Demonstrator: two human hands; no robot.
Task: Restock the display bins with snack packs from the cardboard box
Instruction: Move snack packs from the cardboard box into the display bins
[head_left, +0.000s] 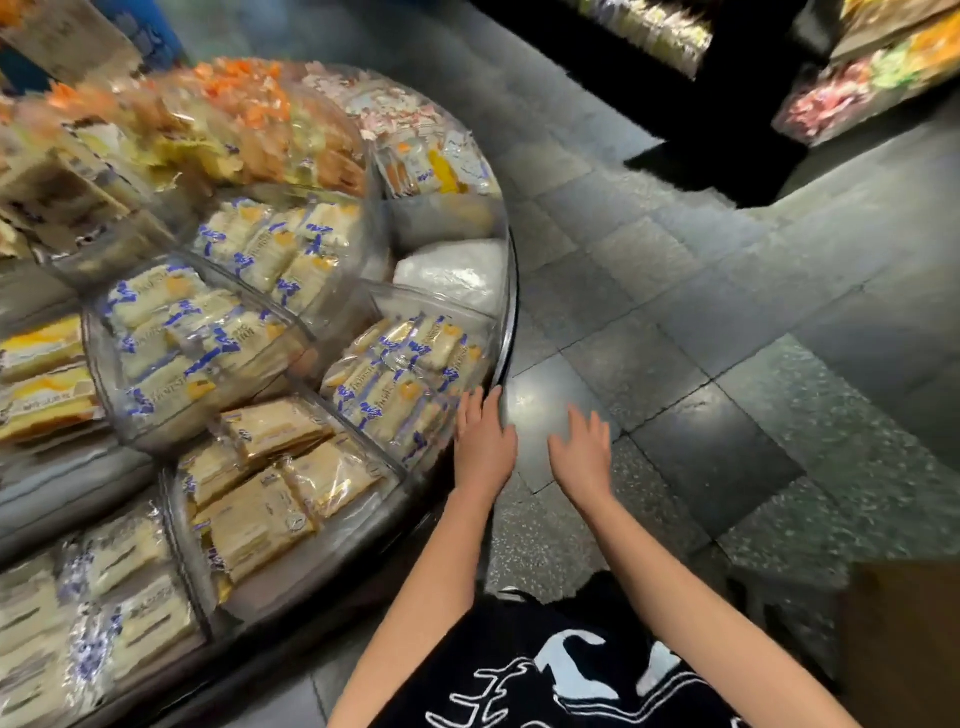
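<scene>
Clear, round, tiered display bins (508, 332) are sitting packed with blue-and-white snack packs (400, 384); a blurred brown cardboard box (904, 649) is sitting off right.

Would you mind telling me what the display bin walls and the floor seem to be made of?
The bin walls look like clear glossy plastic: packs show through them. The floor looks like polished speckled stone tile, with joint lines and reflections.

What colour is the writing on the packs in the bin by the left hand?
Blue, on pale cream packs; the head view shows it.
</scene>
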